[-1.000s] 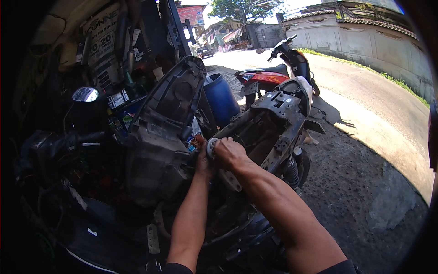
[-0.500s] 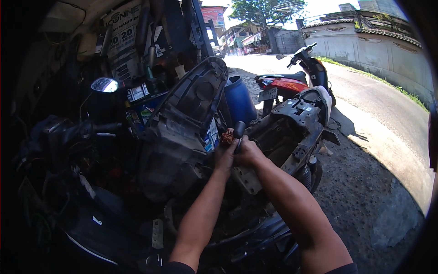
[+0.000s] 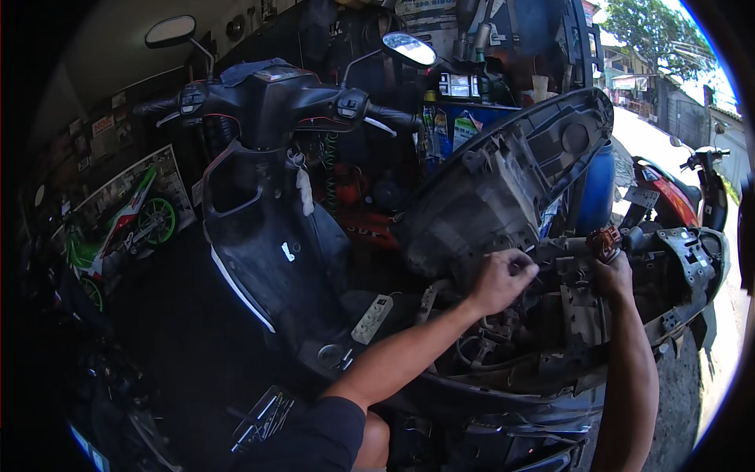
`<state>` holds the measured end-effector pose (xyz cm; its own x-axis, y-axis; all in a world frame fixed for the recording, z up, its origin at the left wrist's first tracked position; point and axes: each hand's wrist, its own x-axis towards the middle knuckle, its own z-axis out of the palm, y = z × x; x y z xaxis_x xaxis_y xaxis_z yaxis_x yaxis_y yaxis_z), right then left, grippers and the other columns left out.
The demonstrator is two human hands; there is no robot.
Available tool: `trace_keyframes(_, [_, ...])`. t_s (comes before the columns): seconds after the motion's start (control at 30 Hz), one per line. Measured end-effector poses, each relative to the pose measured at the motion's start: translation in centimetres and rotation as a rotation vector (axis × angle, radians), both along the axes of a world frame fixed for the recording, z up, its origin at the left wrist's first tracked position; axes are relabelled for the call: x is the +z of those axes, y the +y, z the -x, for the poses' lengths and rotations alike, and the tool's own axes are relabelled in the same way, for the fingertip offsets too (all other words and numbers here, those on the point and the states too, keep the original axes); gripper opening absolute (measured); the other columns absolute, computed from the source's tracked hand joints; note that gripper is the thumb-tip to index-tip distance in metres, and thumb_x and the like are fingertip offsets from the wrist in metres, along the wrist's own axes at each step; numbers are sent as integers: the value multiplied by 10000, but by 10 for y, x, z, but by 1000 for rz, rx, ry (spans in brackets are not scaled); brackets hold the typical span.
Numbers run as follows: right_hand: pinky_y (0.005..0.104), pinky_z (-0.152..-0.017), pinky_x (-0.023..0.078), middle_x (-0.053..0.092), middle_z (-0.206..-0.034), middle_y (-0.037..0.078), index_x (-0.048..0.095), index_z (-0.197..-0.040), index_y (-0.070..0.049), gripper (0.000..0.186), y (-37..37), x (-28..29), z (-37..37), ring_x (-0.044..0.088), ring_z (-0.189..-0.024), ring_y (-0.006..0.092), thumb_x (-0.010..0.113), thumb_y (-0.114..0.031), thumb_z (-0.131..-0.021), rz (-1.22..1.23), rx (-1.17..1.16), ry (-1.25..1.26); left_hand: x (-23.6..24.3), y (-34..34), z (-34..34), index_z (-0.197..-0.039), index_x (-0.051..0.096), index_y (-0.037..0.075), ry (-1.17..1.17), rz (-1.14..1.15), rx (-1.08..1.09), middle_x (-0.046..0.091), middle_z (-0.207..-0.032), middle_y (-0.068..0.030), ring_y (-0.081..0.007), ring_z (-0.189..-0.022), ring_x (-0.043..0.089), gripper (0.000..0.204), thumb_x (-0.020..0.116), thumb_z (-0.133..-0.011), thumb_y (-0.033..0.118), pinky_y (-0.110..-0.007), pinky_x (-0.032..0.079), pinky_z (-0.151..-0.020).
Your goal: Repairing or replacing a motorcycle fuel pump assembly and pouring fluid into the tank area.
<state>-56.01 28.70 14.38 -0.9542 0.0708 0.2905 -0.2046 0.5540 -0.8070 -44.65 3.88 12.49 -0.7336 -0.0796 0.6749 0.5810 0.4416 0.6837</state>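
Presently left hand (image 3: 500,280) pinched shut on something too small to tell; right hand (image 3: 612,273) grips rusty part (image 3: 604,241) at its 12 o'clock, nearer.

Mirrors: 2 round mirrors, the left mirror (image 3: 170,31) and the right mirror (image 3: 409,49), stand on stalks above the handlebars.
Barrel: a blue barrel (image 3: 596,189) stands behind the raised seat.
Parked scooter: a red and black scooter (image 3: 680,197) waits outside in sunlight.
Poster: a green motorcycle poster (image 3: 126,224) leans at left.
Tree: a green tree (image 3: 649,23) rises far right.
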Motion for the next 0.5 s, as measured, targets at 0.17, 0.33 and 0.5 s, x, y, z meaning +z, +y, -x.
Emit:
trace_keyframes(0.17, [381, -864, 505, 690, -1059, 169, 541, -1261, -34, 567, -15, 11, -20, 674, -1001, 268, 736, -233, -767, -37, 38, -12, 52, -181, -41, -904, 657, -26, 424, 373, 900, 650, -937, -199, -328, -884, 642, 176, 630, -836, 134, -403, 507, -779])
trace_keyframes(0.33, [372, -901, 494, 685, -1097, 164, 529, -1280, -33, 604, 3, 6, -12, 662, -1038, 280, 750, -258, -765, -41, 32, 19, 124, -304, -49, -1190, 496, -77, 47, 920, 1626, 537, -1197, -242, -354, -955, 667, 396, 570, -862, 132, -401, 596, -715])
trace_keyframes(0.5, [373, -861, 514, 676, -1066, 202, 522, -1254, 15, 693, -12, 13, -4, 670, -977, 294, 799, -338, -727, -103, -2, -5, 150, -357, -60, -1050, 563, -52, -221, 905, 1622, 691, -953, -243, -399, -898, 696, 254, 446, -941, 146, -497, 579, -732])
